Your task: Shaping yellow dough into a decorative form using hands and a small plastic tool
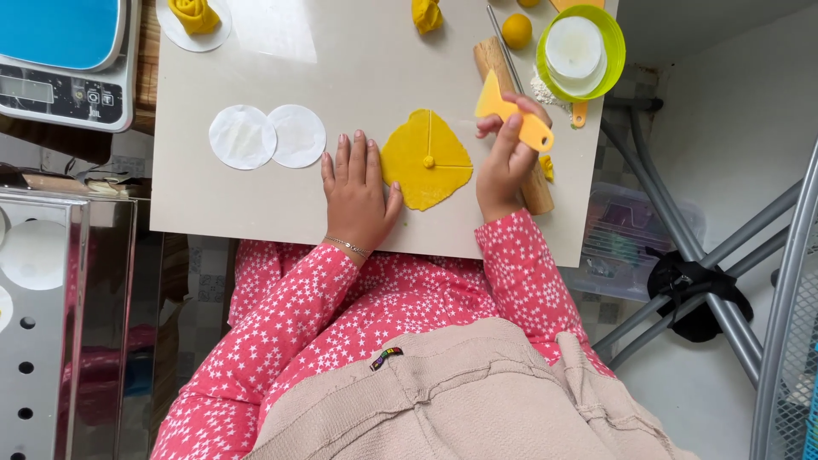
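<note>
Yellow dough disc (426, 162) lies flat on the pale work board (256, 196), near its front edge, between the two hands. It carries one straight cut from its top edge down to a small dough ball set at its centre. Not quite round: flat-topped with a slight peak where the cut starts, and a little wider than deep, so its long axis runs roughly left to right across the board.

Left hand (358, 192) rests palm down on the board, fingers together and nearly straight, fingertips touching the disc's left rim. It holds nothing.

Right hand (504, 162) is closed around the handle of a yellow plastic dough scraper (509, 111), blade lifted clear of the board and pointing up-left, just beside the disc's right edge. A wooden rolling pin (511, 119) lies under the hand, angled down the board.

Judgement on doing the cutting well: keep the left fingertips pinning the rim so the thin sheet cannot drag; bring the blade down vertically, press rather than saw, stop short of the centre ball, and space the cuts evenly.

Nearby: two white paper rounds (268, 136) to the left, a shaped dough rose (194, 15) on another round, dough balls (515, 30), a green bowl (615, 51), a blue-topped scale (60, 51).
</note>
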